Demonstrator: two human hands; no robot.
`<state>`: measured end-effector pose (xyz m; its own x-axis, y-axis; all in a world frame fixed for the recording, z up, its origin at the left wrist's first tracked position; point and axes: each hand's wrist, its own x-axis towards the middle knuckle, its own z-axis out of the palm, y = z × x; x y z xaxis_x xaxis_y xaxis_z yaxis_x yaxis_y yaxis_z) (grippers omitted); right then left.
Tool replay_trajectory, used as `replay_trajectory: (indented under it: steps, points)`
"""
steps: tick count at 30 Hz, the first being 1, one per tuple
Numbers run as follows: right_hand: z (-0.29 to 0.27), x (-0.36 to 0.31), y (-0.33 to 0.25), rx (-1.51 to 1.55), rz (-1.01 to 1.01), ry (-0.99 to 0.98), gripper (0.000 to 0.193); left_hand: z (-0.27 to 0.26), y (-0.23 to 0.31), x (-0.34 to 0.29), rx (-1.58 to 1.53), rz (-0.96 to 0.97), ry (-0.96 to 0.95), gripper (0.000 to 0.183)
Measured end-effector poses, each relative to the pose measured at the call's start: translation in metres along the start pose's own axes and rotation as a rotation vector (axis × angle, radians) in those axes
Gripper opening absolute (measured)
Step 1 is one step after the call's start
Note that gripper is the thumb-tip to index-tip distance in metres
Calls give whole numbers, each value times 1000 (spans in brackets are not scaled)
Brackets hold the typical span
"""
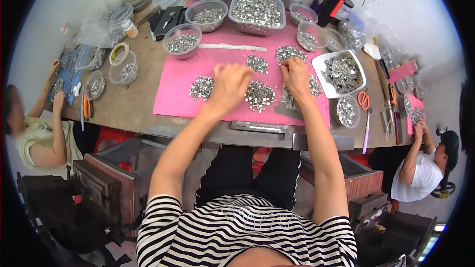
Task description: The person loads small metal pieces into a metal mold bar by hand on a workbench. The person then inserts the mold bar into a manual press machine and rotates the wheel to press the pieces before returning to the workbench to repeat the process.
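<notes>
Over the pink mat (pixel 170 94), my left hand (pixel 230 85) is slightly blurred, its fingers curled and pinched together. It hovers between a pile of small silvery metal pieces (pixel 202 88) on its left and another pile (pixel 260 95) on its right. My right hand (pixel 296 74) points its closed fingers down just below a far pile (pixel 290 53). More silvery pieces (pixel 289 100) lie beside and under that wrist, partly hidden. A small pile (pixel 257 63) sits between the two hands. Whatever either hand pinches is too small or hidden to make out.
Clear tubs of metal pieces (pixel 208 16) (pixel 257 12) line the mat's far edge. On the right are a white tray (pixel 320 71), a small tub (pixel 348 111), orange-handled scissors (pixel 363 100) and tweezers (pixel 366 133). A black bottle (pixel 336 1) stands behind. Co-workers sit left (pixel 47 138) and right (pixel 419 168).
</notes>
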<state>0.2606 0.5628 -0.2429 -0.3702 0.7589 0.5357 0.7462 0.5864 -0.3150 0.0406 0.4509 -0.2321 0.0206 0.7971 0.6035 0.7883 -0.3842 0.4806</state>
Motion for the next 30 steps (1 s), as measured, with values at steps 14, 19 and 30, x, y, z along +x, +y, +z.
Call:
replay_trajectory:
  steps: [14, 19, 30]
  points:
    - [-36, -26, -14, 262, 219, -72, 11, 17, -56, 44, 87, -28, -71, 9]
    - [-10, -15, 5, 151, 74, 14, 12, -11, 18, -3, -235, -56, -102, 7]
    - [-15, -15, -12, 176, 102, 2, 12, -2, 81, -67, -416, 7, -167, 7]
